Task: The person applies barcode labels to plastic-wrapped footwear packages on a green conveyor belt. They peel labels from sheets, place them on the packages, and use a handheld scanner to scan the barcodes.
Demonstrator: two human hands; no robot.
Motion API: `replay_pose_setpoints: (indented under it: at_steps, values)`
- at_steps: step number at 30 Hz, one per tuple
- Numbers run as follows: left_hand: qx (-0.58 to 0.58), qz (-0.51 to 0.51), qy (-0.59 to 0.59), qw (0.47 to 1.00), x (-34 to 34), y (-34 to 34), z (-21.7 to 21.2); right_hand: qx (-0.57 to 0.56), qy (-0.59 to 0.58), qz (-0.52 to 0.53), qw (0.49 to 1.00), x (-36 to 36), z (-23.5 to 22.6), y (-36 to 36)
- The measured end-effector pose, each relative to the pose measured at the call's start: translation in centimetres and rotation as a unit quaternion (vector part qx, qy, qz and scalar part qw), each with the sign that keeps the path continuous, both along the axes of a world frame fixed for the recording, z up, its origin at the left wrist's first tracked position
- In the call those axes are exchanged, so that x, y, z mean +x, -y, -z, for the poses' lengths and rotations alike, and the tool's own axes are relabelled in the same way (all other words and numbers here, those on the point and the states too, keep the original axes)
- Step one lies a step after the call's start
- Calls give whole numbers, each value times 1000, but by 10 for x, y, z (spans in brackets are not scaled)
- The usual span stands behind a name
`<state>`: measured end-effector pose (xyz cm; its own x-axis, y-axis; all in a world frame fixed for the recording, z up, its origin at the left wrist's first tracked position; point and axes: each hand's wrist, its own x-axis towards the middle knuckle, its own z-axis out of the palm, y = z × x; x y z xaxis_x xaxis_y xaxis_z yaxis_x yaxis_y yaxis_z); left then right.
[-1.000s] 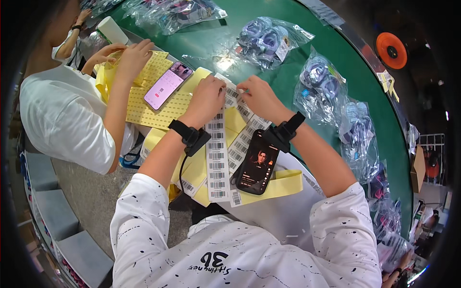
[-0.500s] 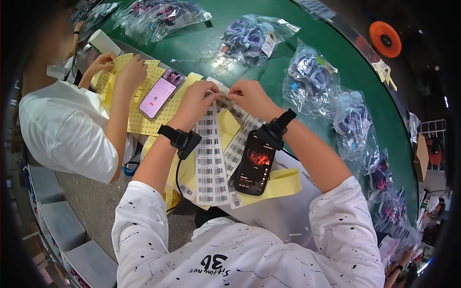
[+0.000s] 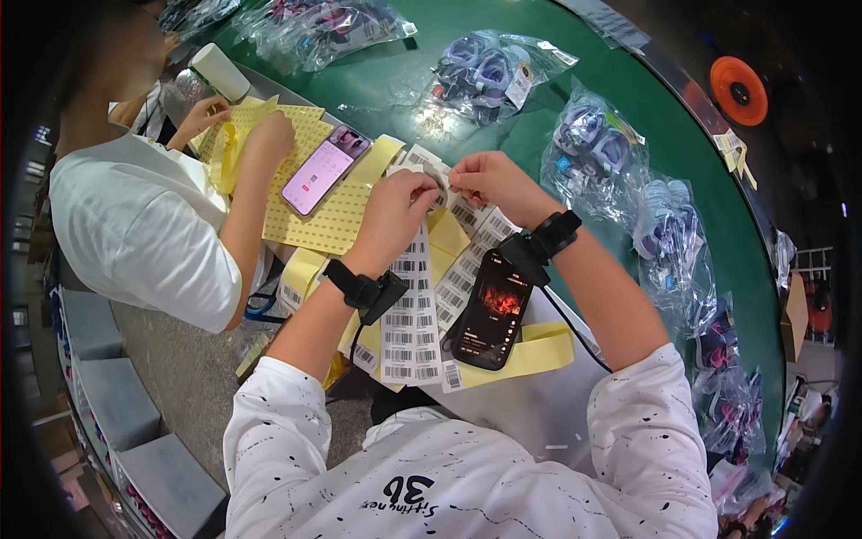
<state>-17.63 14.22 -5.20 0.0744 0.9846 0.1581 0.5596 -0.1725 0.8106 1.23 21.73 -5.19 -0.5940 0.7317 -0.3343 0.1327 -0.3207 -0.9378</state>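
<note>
Side by side over the label sheets, my left hand (image 3: 392, 220) and my right hand (image 3: 503, 187) are both closed in a pinch. The left fingers grip the upper end of a long white barcode label strip (image 3: 411, 314), which hangs down towards me. Between the two hands a small piece of the strip curls up, and the right fingertips pinch at its edge. More barcode strips (image 3: 462, 269) lie under and beside my right hand. A black phone (image 3: 489, 310) with a lit screen rests on them. Yellow backing paper (image 3: 534, 352) curls out below the phone.
Bagged shoes (image 3: 588, 148) lie along the green table (image 3: 377, 99), with another bag (image 3: 485, 72) farther back. At left a person in a white shirt (image 3: 144, 229) handles yellow sticker sheets (image 3: 305, 216), where a pink-screened phone (image 3: 325, 171) lies. Grey bins (image 3: 171, 476) stand lower left.
The whole view has shifted slightly, so things sit farther right. My hands stay close together, and a curled piece of the label strip now shows between my fingertips.
</note>
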Motion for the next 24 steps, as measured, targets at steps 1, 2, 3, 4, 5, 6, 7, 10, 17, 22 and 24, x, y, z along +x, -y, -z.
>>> replay_pose_setpoints:
  at_steps: [1,2,3,4,5,6,7,10,17,22,24]
  values:
    - [-8,-6,12,1000,1,1,-2,3,0,-3,1000,-1,-1,1]
    - [-15,-11,24,1000,1,1,-3,7,1,-6,1000,-2,-2,2]
    - [-27,-11,32,999,2,2,-4,10,1,-8,1000,-2,-3,3]
    - [-38,-12,38,998,1,2,-5,13,0,-12,1000,-4,-3,3]
    - [-50,-13,45,998,0,3,-5,16,0,-16,1000,-5,-3,4]
    - [-52,-15,53,997,0,4,-5,18,-1,-19,1000,-6,-2,4]
    - [-55,-16,61,996,0,7,-4,13,-5,-18,1000,-6,-1,5]
    - [-71,-21,85,994,-2,9,0,-3,-16,-11,1000,-8,0,7]
    - [-101,-28,96,990,-5,15,-1,38,20,-39,998,-15,-1,14]
    - [-115,-45,108,986,-8,11,5,97,62,-35,993,-22,-4,13]
    - [-114,-38,108,987,-9,9,10,92,57,-43,993,-21,-6,13]
